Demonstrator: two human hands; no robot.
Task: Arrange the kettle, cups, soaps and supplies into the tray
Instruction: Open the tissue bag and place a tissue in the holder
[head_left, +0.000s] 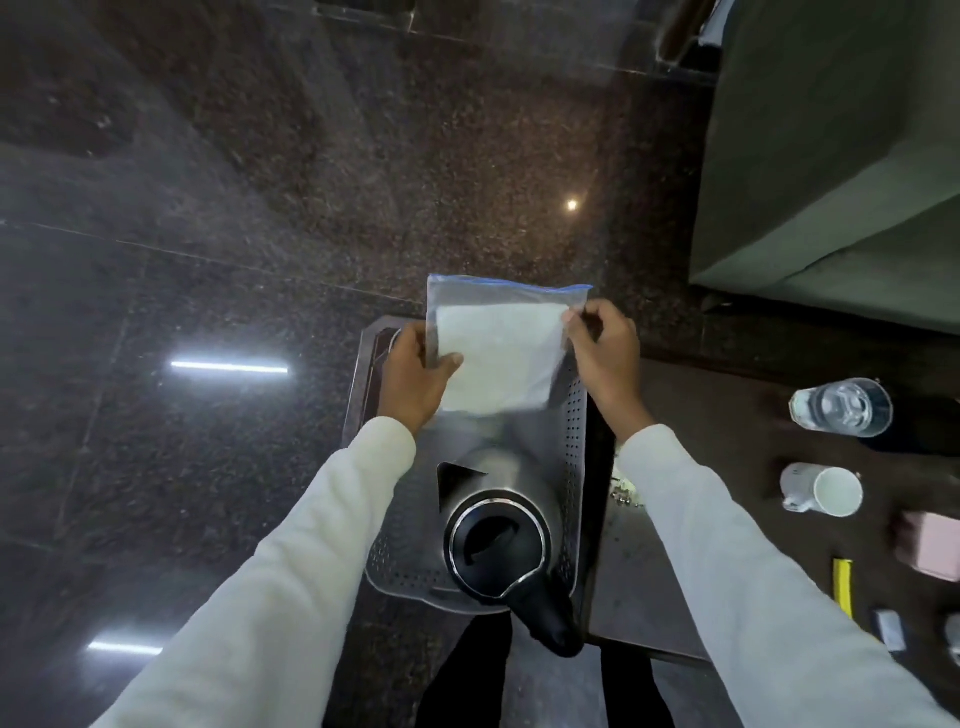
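The far end of the perforated metal tray (570, 415) is hidden behind a clear zip bag (498, 353) with a blue seal strip, held up over it. A white folded item is seen inside the bag; what it is cannot be determined. The bag is gripped at its left edge by the left hand (415, 379), thumb on the front face and fingers behind, and pinched near its upper right corner by the right hand (605, 358). Both hands are closed on the bag.

A steel kettle (493, 530) with a black lid is standing in the near half of the tray, its black handle projecting past the tray's near rim. Its base is not visible from above. The tray rests on a dark brown counter (727, 415), whose left part is largely covered by the tray.

To the right on the counter, well apart from the tray, are noted a clear glass tumbler (841, 408), a white cup (823, 491) lying on its side, a pink box (930, 551) cut off by the frame edge, a yellow sachet (842, 587) partly covered by the right sleeve, and a small white packet (889, 630). Small items just beside the tray's right rim are too blurred to identify.

Beyond the counter, a polished dark speckled stone floor (311, 182) with reflected strip lights is recorded. A grey-green upholstered block (831, 156) occupies the upper right.
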